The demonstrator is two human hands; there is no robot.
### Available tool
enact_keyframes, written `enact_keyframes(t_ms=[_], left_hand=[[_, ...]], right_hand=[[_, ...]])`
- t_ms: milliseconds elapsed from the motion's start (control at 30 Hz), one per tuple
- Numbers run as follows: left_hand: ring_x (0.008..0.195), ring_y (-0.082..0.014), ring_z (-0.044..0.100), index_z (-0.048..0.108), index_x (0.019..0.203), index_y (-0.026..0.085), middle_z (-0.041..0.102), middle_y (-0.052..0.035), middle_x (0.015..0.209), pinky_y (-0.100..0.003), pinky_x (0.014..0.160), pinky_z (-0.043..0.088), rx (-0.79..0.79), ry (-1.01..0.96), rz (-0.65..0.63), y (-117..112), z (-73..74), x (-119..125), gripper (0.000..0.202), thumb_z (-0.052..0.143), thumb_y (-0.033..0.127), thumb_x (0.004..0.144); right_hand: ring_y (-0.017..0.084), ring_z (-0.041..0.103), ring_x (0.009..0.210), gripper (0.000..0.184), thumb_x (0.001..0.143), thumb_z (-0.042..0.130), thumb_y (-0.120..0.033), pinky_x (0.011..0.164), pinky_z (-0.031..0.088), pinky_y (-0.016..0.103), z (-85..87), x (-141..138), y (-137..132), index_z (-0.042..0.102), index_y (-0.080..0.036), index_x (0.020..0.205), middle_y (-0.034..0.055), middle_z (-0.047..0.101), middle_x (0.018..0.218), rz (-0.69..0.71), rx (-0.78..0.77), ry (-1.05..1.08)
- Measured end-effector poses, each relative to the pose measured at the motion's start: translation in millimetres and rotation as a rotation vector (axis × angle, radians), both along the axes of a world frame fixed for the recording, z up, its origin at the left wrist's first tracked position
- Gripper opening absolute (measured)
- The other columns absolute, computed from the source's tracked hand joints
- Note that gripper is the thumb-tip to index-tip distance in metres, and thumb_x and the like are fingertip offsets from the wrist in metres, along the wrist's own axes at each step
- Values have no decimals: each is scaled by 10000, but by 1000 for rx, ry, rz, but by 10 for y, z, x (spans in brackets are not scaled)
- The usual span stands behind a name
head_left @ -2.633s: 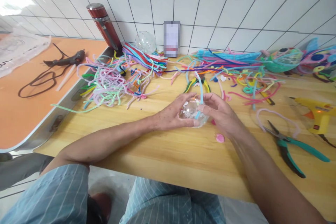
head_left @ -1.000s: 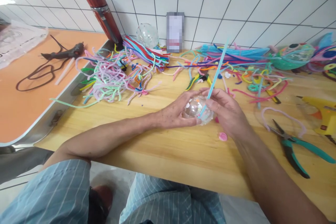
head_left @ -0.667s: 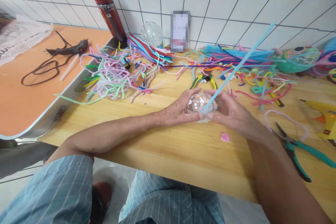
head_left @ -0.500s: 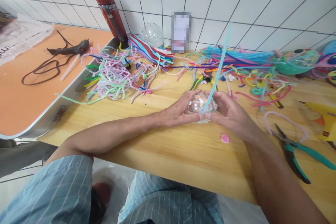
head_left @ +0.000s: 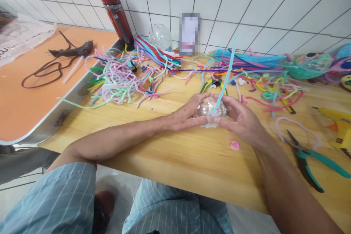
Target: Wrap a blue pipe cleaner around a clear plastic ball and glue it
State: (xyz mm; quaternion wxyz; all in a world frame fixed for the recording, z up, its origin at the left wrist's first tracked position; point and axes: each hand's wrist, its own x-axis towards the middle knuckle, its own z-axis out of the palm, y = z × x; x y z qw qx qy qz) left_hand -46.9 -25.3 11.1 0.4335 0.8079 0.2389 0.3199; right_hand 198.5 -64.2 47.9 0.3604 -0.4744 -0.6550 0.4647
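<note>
A small clear plastic ball (head_left: 207, 109) with specks inside sits between both hands just above the wooden table (head_left: 175, 153). My left hand (head_left: 186, 115) cups its left side, fingers curled round it. My right hand (head_left: 241, 119) grips the right side and pinches a light blue pipe cleaner (head_left: 226, 76) against the ball. The pipe cleaner sticks up and away from the ball towards the wall.
Tangled pipe cleaners (head_left: 120, 80) lie at the left, bundles of them (head_left: 246, 60) at the back. Teal pliers (head_left: 312, 159), a yellow glue gun (head_left: 338, 124), a pink disc (head_left: 234, 145), a red flask (head_left: 116, 14), another clear ball (head_left: 160, 36) and a black glue gun (head_left: 74, 49) surround the hands.
The blue pipe cleaner, bent over the ball before, now stands up straight; its free end swung right, then back to near upright. Both hands stayed on the ball.
</note>
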Motion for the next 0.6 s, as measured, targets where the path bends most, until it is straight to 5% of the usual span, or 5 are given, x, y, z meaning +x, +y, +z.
enact_keyframes(t_ms=[200, 600], left_hand=[[1559, -356, 445, 281, 1664, 288, 452, -182, 1630, -630, 1310, 377, 75, -17, 0, 26, -35, 14, 796, 642, 570, 1012], [1552, -388, 462, 435, 1610, 246, 502, -151, 1636, -614, 1315, 367, 11, 2, 61, 8, 21, 125, 828, 697, 624, 921]], right_hand=[[348, 623, 1446, 711, 760, 935, -511, 1250, 490, 560, 25, -2, -5, 688, -326, 1400, 94, 663, 1533, -8, 22, -17], [365, 672, 1401, 613, 706, 979, -474, 1208, 556, 553, 68, -69, -16, 772, -402, 1279, 19, 730, 1483, -31, -84, 107]])
